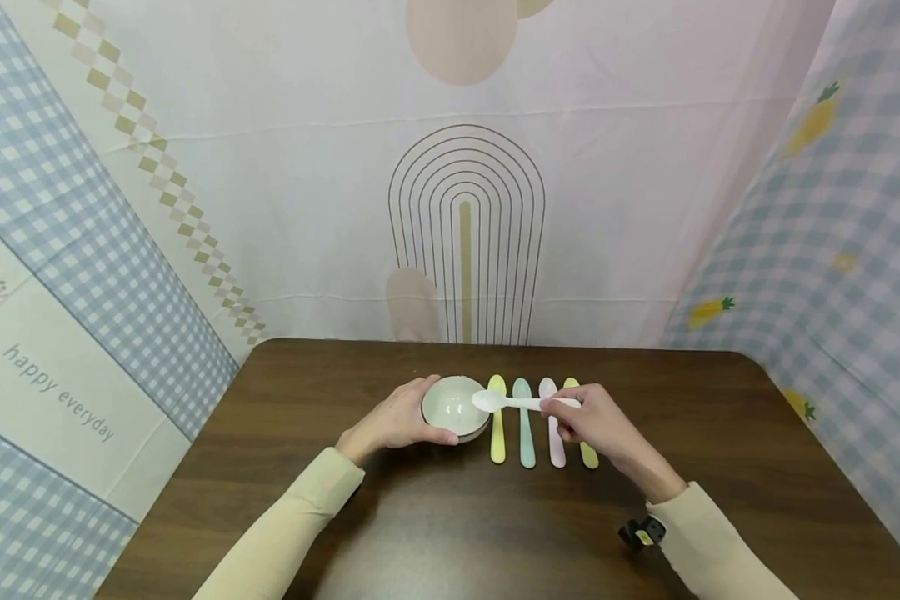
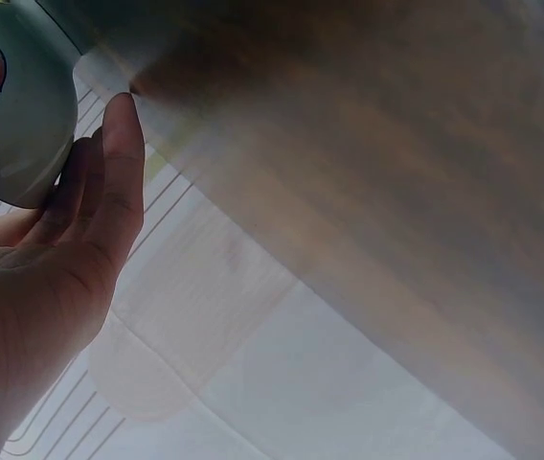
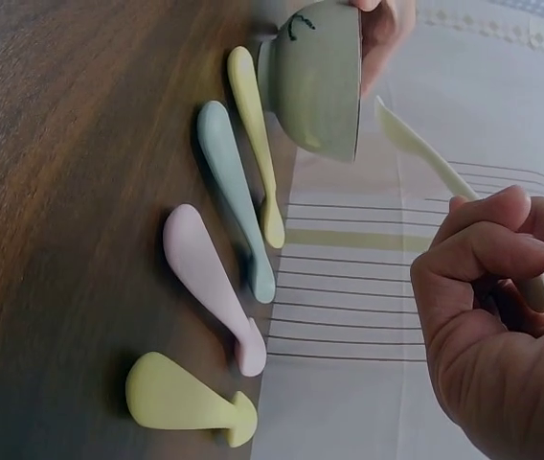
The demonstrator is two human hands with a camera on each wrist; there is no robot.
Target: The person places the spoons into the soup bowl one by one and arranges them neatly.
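A pale green bowl [image 1: 450, 408] with a glossy inside stands on the table, and a red flower shows on its outer wall in the left wrist view. My left hand [image 1: 405, 414] grips it from the left, thumb along the near side and fingers round the far side. In my right hand [image 1: 588, 421] a white spoon [image 1: 521, 402] is pinched by its handle. Its oval head hangs over the bowl's right rim, and the right wrist view shows it apart from the bowl [image 3: 320, 81]. Whether the spoon holds anything cannot be told.
Right of the bowl lie a yellow spoon [image 1: 498, 433], a mint green spoon [image 1: 526, 433], a pink spoon [image 1: 557, 446] and another yellow spoon [image 1: 588, 454], side by side. The right hand partly covers the last two. Patterned cloth [image 1: 307, 208] hangs behind the brown table [image 1: 450, 533].
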